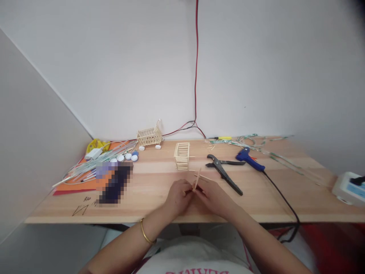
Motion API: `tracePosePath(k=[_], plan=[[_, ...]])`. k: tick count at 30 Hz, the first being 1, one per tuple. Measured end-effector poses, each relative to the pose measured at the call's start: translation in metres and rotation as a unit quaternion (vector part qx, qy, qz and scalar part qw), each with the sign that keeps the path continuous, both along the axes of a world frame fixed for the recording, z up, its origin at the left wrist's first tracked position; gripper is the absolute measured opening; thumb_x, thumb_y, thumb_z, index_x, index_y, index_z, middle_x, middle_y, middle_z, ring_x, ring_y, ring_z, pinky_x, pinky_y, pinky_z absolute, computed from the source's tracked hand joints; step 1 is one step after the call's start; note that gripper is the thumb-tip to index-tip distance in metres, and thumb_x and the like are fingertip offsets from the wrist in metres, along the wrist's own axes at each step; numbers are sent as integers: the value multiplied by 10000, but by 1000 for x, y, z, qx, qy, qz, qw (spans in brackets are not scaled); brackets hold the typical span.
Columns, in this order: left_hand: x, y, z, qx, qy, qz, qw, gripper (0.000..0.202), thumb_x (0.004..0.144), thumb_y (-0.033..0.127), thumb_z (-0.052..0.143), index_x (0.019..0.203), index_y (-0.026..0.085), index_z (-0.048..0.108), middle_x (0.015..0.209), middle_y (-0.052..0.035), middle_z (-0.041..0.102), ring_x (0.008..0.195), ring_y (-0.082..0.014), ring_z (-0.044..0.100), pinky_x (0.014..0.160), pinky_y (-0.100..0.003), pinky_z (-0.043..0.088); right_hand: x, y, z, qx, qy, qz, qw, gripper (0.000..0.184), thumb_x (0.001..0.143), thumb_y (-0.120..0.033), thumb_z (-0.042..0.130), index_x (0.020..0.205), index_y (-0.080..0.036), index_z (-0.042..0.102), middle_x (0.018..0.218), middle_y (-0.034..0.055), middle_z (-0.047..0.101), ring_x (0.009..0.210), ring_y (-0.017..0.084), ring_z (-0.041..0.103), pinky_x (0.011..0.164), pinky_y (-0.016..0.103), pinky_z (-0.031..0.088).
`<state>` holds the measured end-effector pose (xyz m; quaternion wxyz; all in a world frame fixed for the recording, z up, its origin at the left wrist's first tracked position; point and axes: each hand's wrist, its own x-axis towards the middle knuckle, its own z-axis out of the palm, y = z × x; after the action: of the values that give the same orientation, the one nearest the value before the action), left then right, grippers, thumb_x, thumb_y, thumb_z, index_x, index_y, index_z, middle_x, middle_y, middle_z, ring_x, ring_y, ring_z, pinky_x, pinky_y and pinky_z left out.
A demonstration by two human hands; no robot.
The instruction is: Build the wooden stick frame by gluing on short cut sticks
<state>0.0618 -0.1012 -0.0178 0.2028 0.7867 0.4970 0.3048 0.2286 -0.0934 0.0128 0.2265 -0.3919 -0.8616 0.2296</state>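
Observation:
My left hand [179, 196] and my right hand [213, 196] meet at the middle of the wooden table [154, 205], near its front edge. Both are closed in a pinch on a thin wooden stick [197, 179] that points up and away from me. Another loose stick [203, 177] lies just beyond my fingers. A small open cage of sticks [182, 155] stands a little farther back, apart from both hands. A gold bangle [146, 233] circles my left wrist.
Black pliers [225, 172] and a blue glue gun [249, 159] with its black cord lie to the right. A stick cart with white wheels [149, 137] stands at the back. Straws, bottle caps [128, 156] and orange paper fill the left. A white power strip [348, 188] sits far right.

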Motion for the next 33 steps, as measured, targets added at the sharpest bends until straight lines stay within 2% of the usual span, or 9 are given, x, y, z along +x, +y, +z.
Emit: tracePosePath(k=[5, 10, 15, 18, 20, 22, 28, 33], plan=[[-1, -1, 3, 0, -14, -4, 1000, 143, 793, 143, 576, 730, 174, 700, 798, -43, 652, 811, -164, 573, 725, -261, 410, 1, -2, 4, 10, 6, -5, 1000, 115, 887, -143, 458, 852, -186, 560, 865, 69, 622, 840, 212, 563, 743, 328, 432], [-1, 2, 2, -4, -9, -10, 1000, 169, 777, 143, 577, 632, 160, 662, 679, -37, 630, 711, -164, 556, 668, -272, 390, 1, -2, 1, 0, 6, -6, 1000, 107, 884, -159, 475, 824, -180, 561, 860, 67, 624, 830, 208, 562, 741, 323, 433], [-2, 0, 3, -12, -15, -8, 1000, 171, 766, 132, 559, 625, 157, 653, 698, -46, 641, 722, -166, 574, 675, -273, 417, 0, -2, 1, -8, 2, -6, 1000, 105, 890, -163, 473, 861, -177, 573, 871, 68, 624, 847, 210, 558, 755, 327, 427], [-5, -6, 8, -31, -49, -23, 998, 136, 766, 138, 560, 770, 167, 693, 808, -53, 687, 800, -172, 607, 736, -278, 454, 0, -4, 4, -9, 14, -16, 1000, 109, 890, -161, 470, 858, -180, 572, 865, 62, 620, 834, 202, 556, 737, 313, 420], [-8, -10, 12, -64, -105, -32, 992, 197, 786, 161, 552, 921, 187, 694, 918, -46, 711, 866, -166, 627, 793, -278, 470, 1, -4, 7, -11, 33, -27, 999, 95, 884, -164, 485, 848, -178, 572, 842, 53, 619, 803, 190, 555, 712, 296, 413], [-9, -13, 16, -98, -157, -33, 982, 221, 815, 198, 533, 973, 202, 687, 965, -37, 720, 898, -163, 641, 827, -279, 477, 2, -4, 10, -21, 52, -33, 998, 84, 879, -177, 508, 830, -174, 576, 811, 41, 619, 769, 176, 554, 681, 276, 403], [-4, -14, 22, -136, -206, -28, 969, 233, 828, 258, 524, 958, 203, 709, 981, -28, 734, 932, -178, 658, 873, -292, 487, 4, -5, 13, -39, 80, -51, 995, 86, 868, -215, 553, 809, -175, 600, 782, 19, 627, 741, 157, 551, 657, 250, 385], [-3, -13, 22, -139, -172, -14, 975, 243, 828, 312, 518, 918, 209, 719, 926, -18, 741, 859, -181, 670, 788, -270, 512, 1, -7, 16, -25, 80, -55, 995, 67, 844, -192, 574, 783, -172, 591, 765, 6, 609, 733, 142, 533, 659, 236, 370]])
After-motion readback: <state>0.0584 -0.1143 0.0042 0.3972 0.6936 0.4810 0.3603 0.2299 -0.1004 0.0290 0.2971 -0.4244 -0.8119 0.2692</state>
